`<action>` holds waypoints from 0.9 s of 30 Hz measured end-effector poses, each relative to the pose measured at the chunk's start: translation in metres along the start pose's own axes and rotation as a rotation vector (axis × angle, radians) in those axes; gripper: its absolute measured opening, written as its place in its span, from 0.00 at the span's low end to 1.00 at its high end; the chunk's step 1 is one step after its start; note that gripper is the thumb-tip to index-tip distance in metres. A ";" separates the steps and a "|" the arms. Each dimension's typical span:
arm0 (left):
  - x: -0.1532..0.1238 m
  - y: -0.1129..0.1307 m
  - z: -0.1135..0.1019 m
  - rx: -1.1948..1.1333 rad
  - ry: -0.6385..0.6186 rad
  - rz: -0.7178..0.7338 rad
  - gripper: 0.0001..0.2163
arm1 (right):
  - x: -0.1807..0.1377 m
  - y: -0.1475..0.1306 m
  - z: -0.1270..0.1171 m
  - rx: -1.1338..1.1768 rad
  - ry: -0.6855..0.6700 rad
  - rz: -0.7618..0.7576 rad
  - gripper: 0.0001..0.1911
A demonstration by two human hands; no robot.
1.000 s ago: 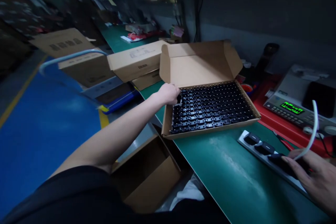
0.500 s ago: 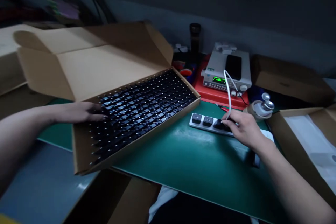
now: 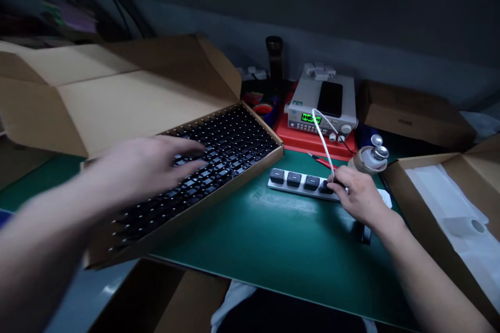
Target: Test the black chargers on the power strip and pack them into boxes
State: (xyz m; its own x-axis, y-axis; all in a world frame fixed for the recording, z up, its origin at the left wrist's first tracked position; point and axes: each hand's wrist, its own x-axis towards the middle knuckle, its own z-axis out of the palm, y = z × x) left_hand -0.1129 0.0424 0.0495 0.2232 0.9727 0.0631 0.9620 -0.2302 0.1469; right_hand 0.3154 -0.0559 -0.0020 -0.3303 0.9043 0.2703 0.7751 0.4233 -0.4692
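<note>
Green-topped workbench [image 3: 250, 234] viewed from its near edge, with a dark grey wall beyond the far edge. Toward the left end, an open cardboard box [image 3: 128, 99] has its lid folded back toward the far edge, and its front corner juts past the near edge of the table. Inside the box, small black parts [image 3: 234, 140] fill the base in close, regular rows; their exact kind is too dark to tell. Along the far edge, right of the box, stand a dark bottle [image 3: 274, 57], a bench instrument with a lit green display [image 3: 320, 109] on a red tray [image 3: 279, 130], and a closed brown carton [image 3: 414, 114]. A black phone-like slab [image 3: 330, 99] lies on top of the instrument. At the right edge, a second open box [image 3: 402, 192] holds a white liner [image 3: 449, 203], and a small roll with metal knobs [image 3: 369, 160] stands just beside it. Mid-table, a white strip [image 3: 300, 190] carries four black square units in a row, parallel to the first box's front wall. A white cable [image 3: 323, 143] rises from the rightmost unit [image 3: 324, 186] toward the instrument. A red-handled tool [image 3: 320, 161] lies just behind the strip. Left hand [image 3: 148, 166]: blurred, fingers spread above the black parts; contact cannot be told. Right hand [image 3: 359, 197]: thumb and fingers pressed together, pinching the rightmost unit where the cable meets it
</note>
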 end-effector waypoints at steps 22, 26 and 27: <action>0.004 0.227 0.104 -0.386 -0.121 0.734 0.29 | -0.003 0.014 0.008 -0.011 0.113 -0.043 0.06; 0.003 0.240 0.118 -0.283 -0.055 0.728 0.25 | -0.003 0.013 0.003 0.011 0.125 -0.035 0.06; 0.003 0.241 0.120 -0.279 -0.047 0.725 0.22 | -0.003 0.013 0.000 0.039 0.132 -0.017 0.06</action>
State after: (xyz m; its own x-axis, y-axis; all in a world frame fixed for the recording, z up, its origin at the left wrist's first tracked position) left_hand 0.1384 -0.0071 -0.0332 0.7938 0.5754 0.1969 0.4996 -0.8016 0.3285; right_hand 0.3266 -0.0531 -0.0094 -0.2674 0.8831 0.3856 0.7476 0.4426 -0.4952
